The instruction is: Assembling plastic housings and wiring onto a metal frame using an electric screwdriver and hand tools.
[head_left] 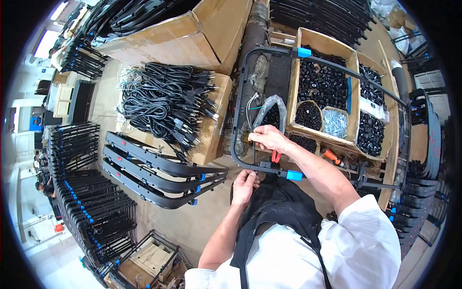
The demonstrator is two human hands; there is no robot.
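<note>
A black tubular frame [237,106] with blue clips [294,175] lies in front of me, its rounded corner towards my hands. My right hand [270,138] is closed in a pinch just inside that corner. From its fingers a thin dark strand [254,155], perhaps a cable, runs down towards my left hand. My left hand [244,187] is closed at the frame's near edge, thumb against fingers; what it pinches is hidden. Beyond my right hand, a clear plastic bag [270,108] holds small black parts. Near my right wrist lies a red-handled tool [275,156].
Black power cords [161,101] are heaped on a cardboard box [211,144] at left. Below them are several curved black frame pieces [154,180]. Wooden bins [353,86] at right hold black parts and silver screws [335,122]. Stacked frames [91,192] stand far left. An orange-handled tool [332,155] lies below the bins.
</note>
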